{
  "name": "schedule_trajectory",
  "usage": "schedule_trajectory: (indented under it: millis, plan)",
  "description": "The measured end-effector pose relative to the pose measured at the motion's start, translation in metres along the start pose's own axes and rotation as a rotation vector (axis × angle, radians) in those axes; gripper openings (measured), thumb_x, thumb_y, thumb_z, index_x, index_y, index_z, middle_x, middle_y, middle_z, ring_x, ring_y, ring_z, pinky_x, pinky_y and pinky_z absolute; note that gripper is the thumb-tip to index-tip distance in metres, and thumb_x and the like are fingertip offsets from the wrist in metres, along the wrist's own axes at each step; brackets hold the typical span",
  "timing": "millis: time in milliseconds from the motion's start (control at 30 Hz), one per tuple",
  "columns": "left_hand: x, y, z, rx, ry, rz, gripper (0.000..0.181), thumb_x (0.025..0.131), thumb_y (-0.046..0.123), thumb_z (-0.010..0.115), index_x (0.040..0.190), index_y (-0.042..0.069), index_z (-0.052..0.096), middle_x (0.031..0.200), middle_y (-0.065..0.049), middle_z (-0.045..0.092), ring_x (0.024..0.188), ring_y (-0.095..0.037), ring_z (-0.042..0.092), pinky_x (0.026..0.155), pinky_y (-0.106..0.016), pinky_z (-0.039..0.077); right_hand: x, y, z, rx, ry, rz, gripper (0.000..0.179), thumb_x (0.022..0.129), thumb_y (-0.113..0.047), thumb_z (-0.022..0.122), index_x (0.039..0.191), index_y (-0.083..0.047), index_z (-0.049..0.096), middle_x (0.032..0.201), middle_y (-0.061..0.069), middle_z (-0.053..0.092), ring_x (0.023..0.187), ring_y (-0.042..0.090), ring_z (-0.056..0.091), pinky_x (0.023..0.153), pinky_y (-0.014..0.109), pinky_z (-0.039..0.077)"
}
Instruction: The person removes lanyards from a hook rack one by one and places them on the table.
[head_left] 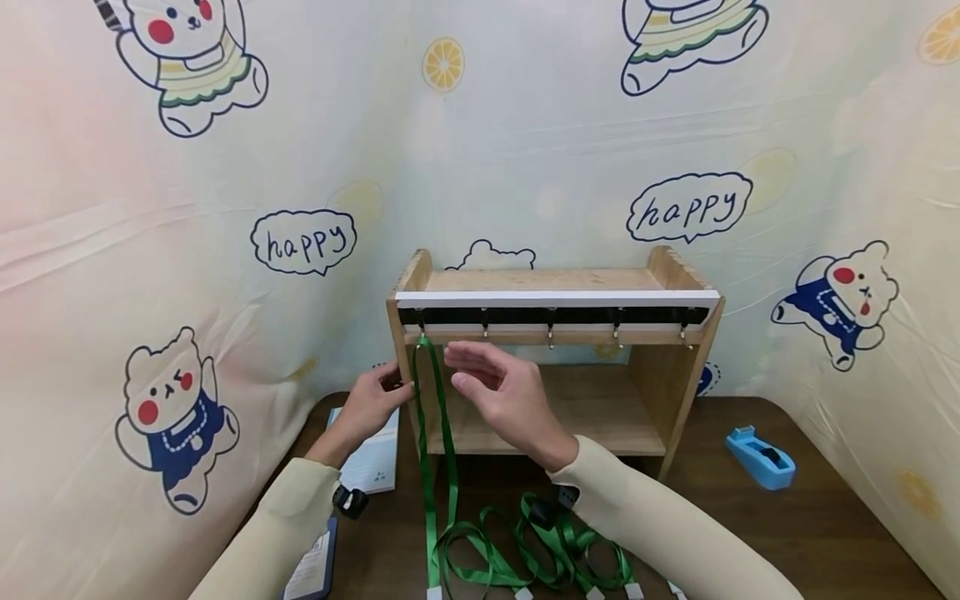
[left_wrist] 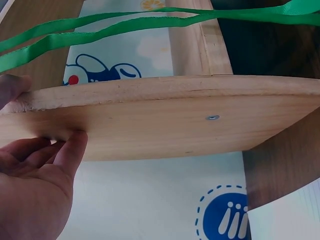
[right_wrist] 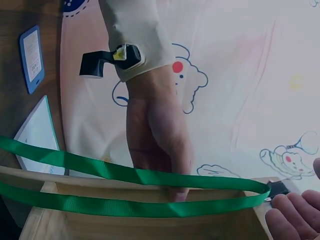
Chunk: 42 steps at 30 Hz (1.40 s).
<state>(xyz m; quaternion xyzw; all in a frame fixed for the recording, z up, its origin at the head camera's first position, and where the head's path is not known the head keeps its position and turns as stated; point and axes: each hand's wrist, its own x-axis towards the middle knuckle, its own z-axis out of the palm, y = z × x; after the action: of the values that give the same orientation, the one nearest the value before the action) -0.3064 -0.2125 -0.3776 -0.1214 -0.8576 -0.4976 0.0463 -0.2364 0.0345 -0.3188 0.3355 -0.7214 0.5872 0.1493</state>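
A green lanyard [head_left: 450, 442] hangs in a loop from the leftmost hook of the rail [head_left: 555, 297] along the front of a wooden shelf [head_left: 536, 280]. With thumb and fingers on opposite faces, my left hand [head_left: 367, 410] grips the shelf's left side panel [left_wrist: 155, 117]. My right hand [head_left: 517, 398] is just right of the hanging strap, its fingers extended near the hook and holding nothing. More green lanyards [head_left: 551, 550] lie looped on the table below, with white clips at their ends.
A blue tape dispenser [head_left: 761, 458] sits on the table at the right. Left of the shelf lies a pale blue booklet [head_left: 375, 458], and nearer a blue-edged card or board [head_left: 318, 562]. Several bare hooks line the rail. Printed cloth hangs behind and at both sides.
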Motion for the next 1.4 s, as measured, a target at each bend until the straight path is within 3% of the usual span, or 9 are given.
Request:
schedule_trajectory:
  millis: [433, 867, 1167, 1400]
  plan:
    - [-0.001, 0.001, -0.002, -0.005, -0.006, 0.005, 0.052, 0.097, 0.042, 0.067, 0.141, 0.017, 0.059, 0.134, -0.012, 0.065, 0.121, -0.029, 0.063, 0.096, -0.044, 0.056, 0.011, 0.014, 0.019, -0.021, -0.006, 0.083, 0.042, 0.099, -0.017, 0.066, 0.141, -0.015, 0.059, 0.142, -0.002, 0.063, 0.13, 0.012, 0.061, 0.103, 0.031, 0.053]
    - [-0.001, 0.001, -0.002, -0.013, -0.013, 0.021, 0.052, 0.1, 0.035, 0.063, 0.147, 0.014, 0.054, 0.14, -0.016, 0.061, 0.127, -0.033, 0.06, 0.099, -0.047, 0.055, 0.018, 0.021, 0.039, -0.006, -0.015, 0.187, 0.046, 0.101, -0.027, 0.064, 0.145, -0.018, 0.056, 0.139, 0.001, 0.066, 0.125, 0.013, 0.064, 0.1, 0.031, 0.055]
    - [-0.001, 0.001, -0.001, -0.003, -0.008, 0.005, 0.056, 0.097, 0.044, 0.066, 0.145, 0.016, 0.055, 0.135, -0.012, 0.063, 0.121, -0.029, 0.061, 0.1, -0.047, 0.054, 0.024, 0.02, 0.053, 0.058, 0.032, 0.28, 0.04, 0.1, -0.03, 0.066, 0.138, -0.02, 0.062, 0.13, -0.001, 0.071, 0.118, 0.013, 0.067, 0.097, 0.033, 0.056]
    - [0.0, 0.001, -0.002, -0.004, -0.001, 0.004, 0.051, 0.098, 0.04, 0.066, 0.143, 0.017, 0.058, 0.134, -0.011, 0.064, 0.12, -0.028, 0.061, 0.099, -0.046, 0.055, 0.032, 0.018, 0.061, 0.135, 0.096, 0.359, 0.032, 0.096, -0.029, 0.07, 0.126, -0.018, 0.07, 0.121, -0.001, 0.074, 0.109, 0.012, 0.07, 0.092, 0.032, 0.058]
